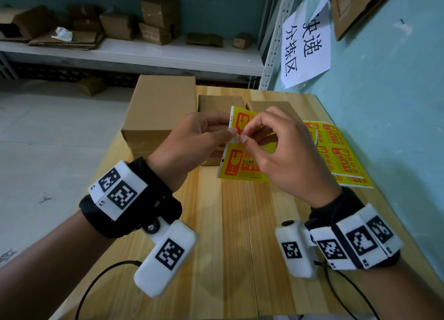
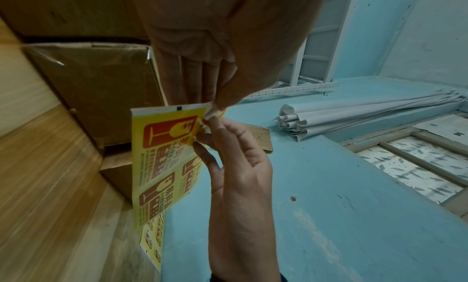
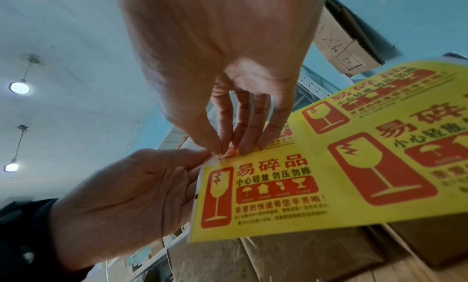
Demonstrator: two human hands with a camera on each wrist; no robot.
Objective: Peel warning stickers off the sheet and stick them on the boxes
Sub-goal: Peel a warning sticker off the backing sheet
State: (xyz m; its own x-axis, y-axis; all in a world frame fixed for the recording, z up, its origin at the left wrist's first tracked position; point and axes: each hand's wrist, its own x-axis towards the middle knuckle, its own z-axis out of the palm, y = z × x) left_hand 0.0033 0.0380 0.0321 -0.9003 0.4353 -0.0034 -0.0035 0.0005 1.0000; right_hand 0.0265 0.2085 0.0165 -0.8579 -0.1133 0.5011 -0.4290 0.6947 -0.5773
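Observation:
I hold a yellow sticker sheet [image 1: 240, 169] with red fragile-goods warning stickers upright above the wooden table [image 1: 240, 223]. My left hand [image 1: 229, 132] pinches the sheet's white left edge [image 3: 202, 172] near the top. My right hand [image 1: 242, 138] pinches a lifted sticker corner [image 3: 229, 153] between thumb and forefinger, its other fingers resting behind the sheet. The left wrist view shows both hands meeting at the sheet's corner [image 2: 206, 118]. A large cardboard box [image 1: 158, 108] and two smaller boxes [image 1: 221, 101] [image 1: 269, 105] stand just behind the sheet.
Another sticker sheet [image 1: 341, 151] lies flat on the table at the right, beside the blue wall [image 1: 384, 103]. A white shelf [image 1: 120, 52] with several cardboard boxes stands behind the table. A paper sign [image 1: 305, 43] hangs on the wall.

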